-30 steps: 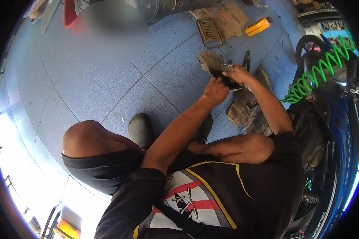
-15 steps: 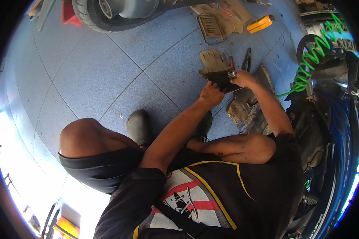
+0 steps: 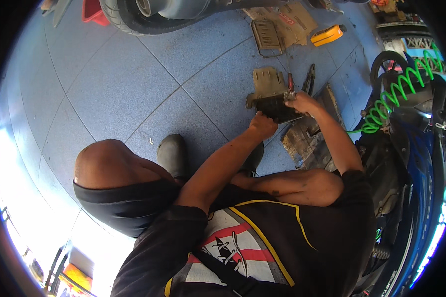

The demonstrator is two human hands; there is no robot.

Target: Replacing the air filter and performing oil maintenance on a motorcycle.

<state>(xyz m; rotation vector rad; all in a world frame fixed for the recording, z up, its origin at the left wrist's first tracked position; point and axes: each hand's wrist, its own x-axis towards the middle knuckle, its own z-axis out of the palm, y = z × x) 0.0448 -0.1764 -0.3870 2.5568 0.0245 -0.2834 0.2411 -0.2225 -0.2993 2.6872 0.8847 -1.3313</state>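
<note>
Head view: your left hand (image 3: 264,125) is clamped on the near edge of the dark part (image 3: 274,107) at its 1 o'clock, long axis roughly 9-to-3, your right hand (image 3: 303,103), at 2 o'clock, apparently pinching a small metal piece (image 3: 290,95).

Reads bright overall. Clips to white on the floor (image 3: 39,198) at lower left, daylight from that side. Glares with blue fringing at right rim. Goes near-black on the shirt (image 3: 332,237). Casts soft shadow by the shoes (image 3: 173,154). Bends tile lines (image 3: 67,97), blacks out corners.
</note>
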